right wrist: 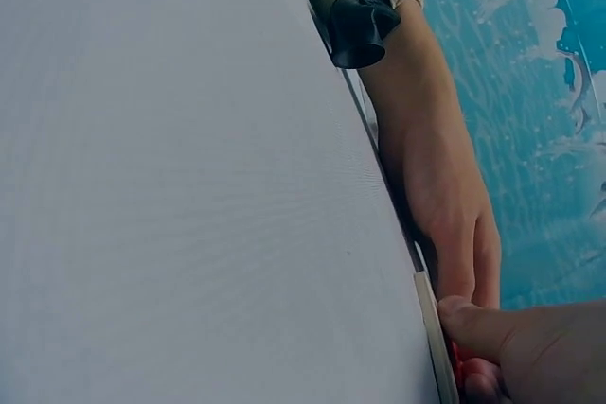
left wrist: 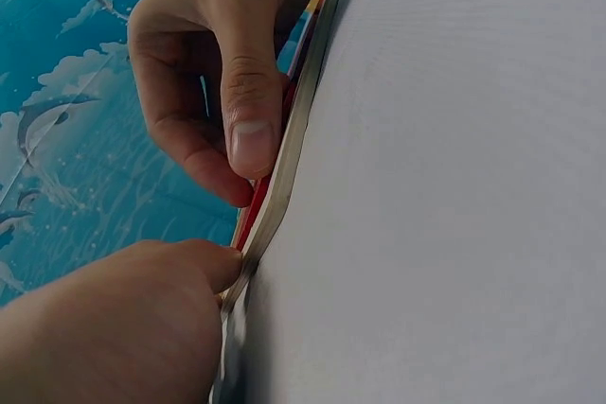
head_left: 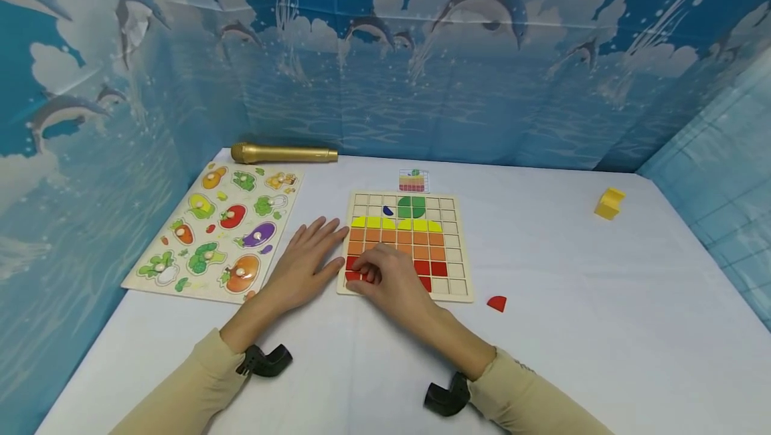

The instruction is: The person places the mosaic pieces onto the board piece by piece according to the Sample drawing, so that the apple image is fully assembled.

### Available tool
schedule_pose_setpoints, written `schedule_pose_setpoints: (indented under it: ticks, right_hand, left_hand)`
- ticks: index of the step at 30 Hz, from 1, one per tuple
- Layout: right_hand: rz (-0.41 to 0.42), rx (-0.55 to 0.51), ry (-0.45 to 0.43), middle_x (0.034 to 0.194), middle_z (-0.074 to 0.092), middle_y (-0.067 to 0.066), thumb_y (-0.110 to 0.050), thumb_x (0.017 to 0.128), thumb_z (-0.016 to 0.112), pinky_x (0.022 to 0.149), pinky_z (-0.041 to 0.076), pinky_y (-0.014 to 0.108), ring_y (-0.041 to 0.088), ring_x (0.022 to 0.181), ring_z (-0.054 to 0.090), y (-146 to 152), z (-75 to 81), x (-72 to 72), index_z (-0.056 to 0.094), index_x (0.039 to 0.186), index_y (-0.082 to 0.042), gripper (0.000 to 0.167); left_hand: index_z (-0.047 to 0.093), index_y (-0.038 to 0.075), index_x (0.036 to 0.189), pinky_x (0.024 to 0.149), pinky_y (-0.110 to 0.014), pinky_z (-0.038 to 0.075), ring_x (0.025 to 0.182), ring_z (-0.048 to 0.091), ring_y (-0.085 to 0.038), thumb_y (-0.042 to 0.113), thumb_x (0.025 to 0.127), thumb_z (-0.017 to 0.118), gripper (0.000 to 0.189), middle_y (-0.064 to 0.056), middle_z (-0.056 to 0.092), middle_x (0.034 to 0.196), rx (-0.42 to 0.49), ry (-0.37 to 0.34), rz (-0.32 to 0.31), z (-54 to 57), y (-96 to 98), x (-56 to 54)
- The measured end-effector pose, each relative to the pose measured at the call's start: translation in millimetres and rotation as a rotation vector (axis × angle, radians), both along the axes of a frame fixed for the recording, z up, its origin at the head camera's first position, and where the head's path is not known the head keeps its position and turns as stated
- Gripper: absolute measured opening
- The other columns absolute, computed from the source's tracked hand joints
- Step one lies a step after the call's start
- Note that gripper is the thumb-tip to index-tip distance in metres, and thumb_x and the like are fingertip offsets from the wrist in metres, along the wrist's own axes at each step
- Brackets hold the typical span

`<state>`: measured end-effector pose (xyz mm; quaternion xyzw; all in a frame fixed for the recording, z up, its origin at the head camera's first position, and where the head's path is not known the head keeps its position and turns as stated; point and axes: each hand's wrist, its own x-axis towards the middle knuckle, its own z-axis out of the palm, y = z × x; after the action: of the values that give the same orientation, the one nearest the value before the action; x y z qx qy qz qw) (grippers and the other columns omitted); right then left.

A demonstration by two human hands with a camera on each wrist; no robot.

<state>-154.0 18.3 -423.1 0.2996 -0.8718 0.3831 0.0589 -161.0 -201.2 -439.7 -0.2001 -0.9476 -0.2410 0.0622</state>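
Note:
A wooden grid board (head_left: 465,281) lies in front of me, its cells filled with red, orange, yellow and green flat pieces. My right hand (head_left: 394,281) bends over its lower left corner, thumb and fingers curled about a red piece (head_left: 353,276); its palm hides part of the red rows. In the left wrist view, that hand's thumb and fingertips meet close above the board's edge. My left hand (head_left: 306,264) lies flat with fingers spread, touching the board's left edge. A small dark blue piece (head_left: 388,211) sits beside the green pieces (head_left: 412,207).
Behind the board lies a small pattern card (head_left: 413,181). At left is a vegetable peg puzzle (head_left: 199,254), with a gold microphone (head_left: 283,153) beyond it. A red quarter-round piece (head_left: 497,303) lies right of the board, and a yellow block (head_left: 610,203) farther right.

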Motion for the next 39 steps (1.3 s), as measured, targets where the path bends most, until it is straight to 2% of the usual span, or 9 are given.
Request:
schedule_pose_setpoints:
  ticks: [4,11,17,23,28,32,39]
  right_hand:
    - [0.011,0.013,0.009,0.086,0.067,-0.001,-0.02,0.085,0.091,0.063,0.05,0.018,0.009,0.073,0.056,1.9,2.5,0.1,0.079,0.1,-0.009,0.021]
    - [0.076,0.014,0.023,0.08,0.063,-0.011,-0.015,0.093,0.081,0.061,0.048,0.019,0.01,0.071,0.057,21.9,14.2,5.0,0.08,0.094,-0.015,0.001]
    - [0.068,0.05,-0.009,0.08,0.064,-0.014,-0.015,0.091,0.084,0.061,0.049,0.02,0.007,0.07,0.057,70.0,22.9,2.6,0.081,0.097,-0.017,0.006]
    - [0.042,0.078,-0.016,0.085,0.07,-0.016,-0.011,0.089,0.085,0.067,0.058,0.023,0.004,0.074,0.062,128.9,28.3,-4.0,0.081,0.097,-0.019,0.012]
    - [0.022,0.152,-0.099,0.091,0.073,-0.017,-0.013,0.089,0.086,0.072,0.061,0.025,0.005,0.08,0.065,175.9,36.9,-6.7,0.081,0.102,-0.021,0.016]
    - [0.032,0.206,-0.184,0.093,0.073,-0.017,-0.021,0.088,0.088,0.077,0.062,0.025,0.007,0.083,0.065,202.5,38.6,-10.3,0.081,0.105,-0.024,0.018]
    - [0.118,0.24,-0.347,0.098,0.074,-0.011,-0.035,0.081,0.093,0.078,0.059,0.025,0.013,0.087,0.065,217.4,33.3,-12.6,0.078,0.109,-0.024,0.033]
  left_hand:
    - [0.046,0.015,0.16,0.132,-0.059,0.011,0.162,0.021,-0.036,0.034,0.106,0.061,0.059,-0.01,0.037,0.17,0.003,-0.004,0.001,1.3,0.5,-0.3]
    - [0.047,0.016,0.16,0.132,-0.059,0.01,0.163,0.021,-0.036,0.034,0.105,0.062,0.06,-0.011,0.037,0.17,0.013,-0.014,0.001,2.0,1.1,0.4]
    - [0.045,0.016,0.161,0.133,-0.058,0.009,0.163,0.019,-0.035,0.035,0.105,0.061,0.061,-0.01,0.035,0.171,0.007,-0.029,0.002,2.2,2.9,-0.9]
    - [0.045,0.015,0.161,0.133,-0.058,0.01,0.163,0.019,-0.035,0.034,0.105,0.062,0.062,-0.01,0.035,0.171,0.01,-0.034,0.01,2.0,1.8,0.9]
    - [0.045,0.016,0.161,0.133,-0.058,0.01,0.163,0.019,-0.035,0.034,0.105,0.062,0.062,-0.01,0.035,0.171,0.011,-0.037,0.008,1.8,2.0,1.5]
    - [0.044,0.016,0.162,0.133,-0.059,0.01,0.163,0.019,-0.036,0.034,0.105,0.062,0.062,-0.01,0.035,0.172,0.006,-0.036,0.012,1.9,1.7,1.7]
    - [0.044,0.016,0.162,0.133,-0.059,0.01,0.163,0.019,-0.035,0.034,0.104,0.063,0.063,-0.01,0.035,0.171,0.003,-0.036,0.008,2.1,2.2,1.2]
